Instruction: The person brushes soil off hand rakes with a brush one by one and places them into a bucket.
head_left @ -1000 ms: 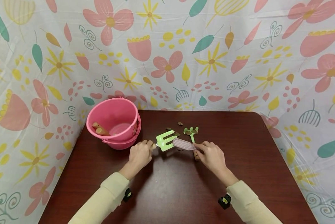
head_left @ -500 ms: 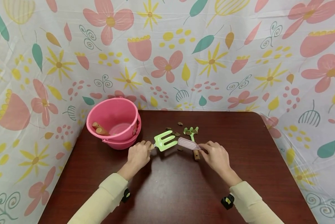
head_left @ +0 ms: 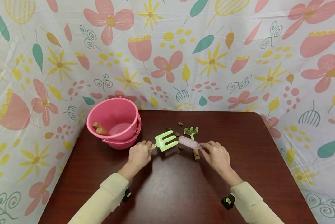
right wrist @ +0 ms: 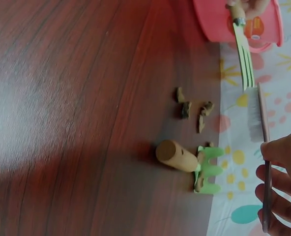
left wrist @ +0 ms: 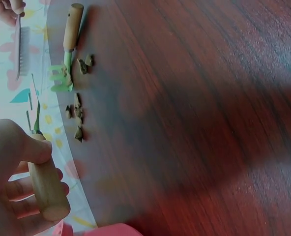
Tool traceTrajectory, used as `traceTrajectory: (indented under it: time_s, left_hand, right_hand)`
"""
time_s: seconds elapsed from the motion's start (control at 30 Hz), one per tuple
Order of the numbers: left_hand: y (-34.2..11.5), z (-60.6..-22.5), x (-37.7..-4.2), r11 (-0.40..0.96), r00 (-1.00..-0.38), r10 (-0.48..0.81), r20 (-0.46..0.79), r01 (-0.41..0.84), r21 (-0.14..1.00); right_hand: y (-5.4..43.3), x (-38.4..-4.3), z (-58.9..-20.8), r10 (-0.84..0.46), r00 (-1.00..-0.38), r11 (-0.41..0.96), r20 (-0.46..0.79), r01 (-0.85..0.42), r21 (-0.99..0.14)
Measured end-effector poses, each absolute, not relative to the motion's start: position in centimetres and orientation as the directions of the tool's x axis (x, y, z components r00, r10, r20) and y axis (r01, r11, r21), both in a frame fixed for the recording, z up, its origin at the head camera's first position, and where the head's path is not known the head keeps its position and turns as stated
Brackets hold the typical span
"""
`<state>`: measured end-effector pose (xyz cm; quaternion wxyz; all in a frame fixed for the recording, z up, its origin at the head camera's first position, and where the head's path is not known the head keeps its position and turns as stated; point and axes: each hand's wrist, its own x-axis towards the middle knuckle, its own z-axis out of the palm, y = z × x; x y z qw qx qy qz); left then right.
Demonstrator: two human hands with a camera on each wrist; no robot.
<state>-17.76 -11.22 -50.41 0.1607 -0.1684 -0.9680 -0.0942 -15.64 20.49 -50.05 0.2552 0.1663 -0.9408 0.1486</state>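
My left hand [head_left: 139, 155] grips the wooden handle [left wrist: 47, 189] of a green garden hand fork [head_left: 165, 141], its tines pointing right above the table. With my right hand [head_left: 217, 157] I hold a pinkish brush [head_left: 189, 142] by its handle, its head close to the tine tips. White bristles [right wrist: 254, 115] face the fork side in the right wrist view. Beneath and behind these tools, a green hand rake [head_left: 192, 132] with a wooden handle lies on the table. Several brown clumps [head_left: 180, 123] are scattered around it, and some brown bits lie on its prongs.
At the back left stands a pink bucket [head_left: 112, 105], nested in or on another pink one, with two wooden handles [head_left: 101, 130] inside. A floral cloth [head_left: 167, 43] hangs behind the dark wooden table [head_left: 167, 193] and along its sides.
The brush has shifted right, from overlapping the fork's tine tips to just beside them. The fork has wavered slightly. An extra brown clump now shows on the table below the tine tips.
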Motion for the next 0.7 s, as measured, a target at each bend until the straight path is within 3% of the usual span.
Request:
traceTrajectory:
  time_s: [0.3,0.7]
  left_hand:
    - [-10.0,-50.8,-17.4,0.928,-0.932,0.263,0.250,0.315,0.201]
    - [-8.7,-51.4,-17.2,0.830,-0.993,0.108,-0.044,0.065,0.554]
  right_hand:
    - [19.6,-15.7,-49.7,-0.188,-0.821,0.896,0.539,-0.369,-0.249]
    - [18.6,-15.9,-49.0,-0.099,-0.827,0.870,0.554,-0.342,-0.355]
